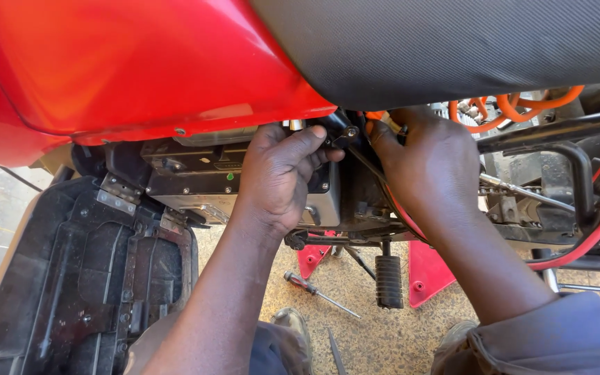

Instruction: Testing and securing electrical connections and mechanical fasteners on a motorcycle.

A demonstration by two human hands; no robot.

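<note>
Black side panel hangs open at left, under the red fairing. Left hand lies over the grey box, fingers closed around the black bracket. Bracket sits just right of that grip. Right hand is pressed beside it, its grip hidden: cannot tell. Left hand is nearer.

Left hand: raised, back toward camera, fingers curled rightward and pressed together, thumb hidden underneath. Left forearm bare, rising steeply from lower frame, wrist slightly bent.

Right hand: raised level with left, back toward camera, fingers bent leftward and inward, tips partly hidden. Right forearm bare, running diagonally from lower right, grey sleeve at elbow.

Hands close together, fingertips nearly meeting, not touching. What either hand grips: cannot tell.
</note>
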